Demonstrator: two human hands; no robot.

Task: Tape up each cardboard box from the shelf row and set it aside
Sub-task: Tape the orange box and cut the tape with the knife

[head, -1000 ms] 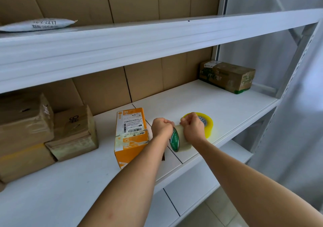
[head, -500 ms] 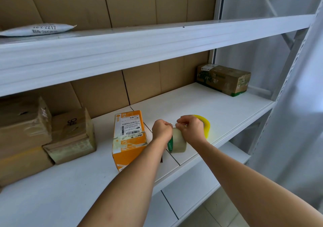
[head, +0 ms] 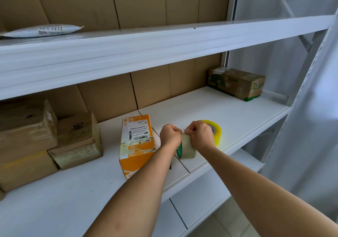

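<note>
An orange cardboard box (head: pixel 136 143) with a white shipping label lies on the white middle shelf (head: pixel 210 112), just left of my hands. Between my hands stands a clear tape roll (head: pixel 186 150) with a green core. My left hand (head: pixel 170 135) grips its left side with curled fingers. My right hand (head: pixel 199 136) pinches at the roll's top edge. A second, yellow tape roll (head: pixel 216 130) lies flat behind my right hand, partly hidden by it.
Several brown taped boxes (head: pixel 76 140) are stacked at the left of the shelf. Another brown box (head: pixel 236 83) with green print sits at the far right back. A white mailer bag (head: pixel 42 30) lies on the upper shelf. A lower shelf (head: pixel 201 200) juts out below.
The hands and the clear roll have stayed almost in place beside the orange box; my right fingers have shifted along the roll's top edge. The view has tilted slightly.
</note>
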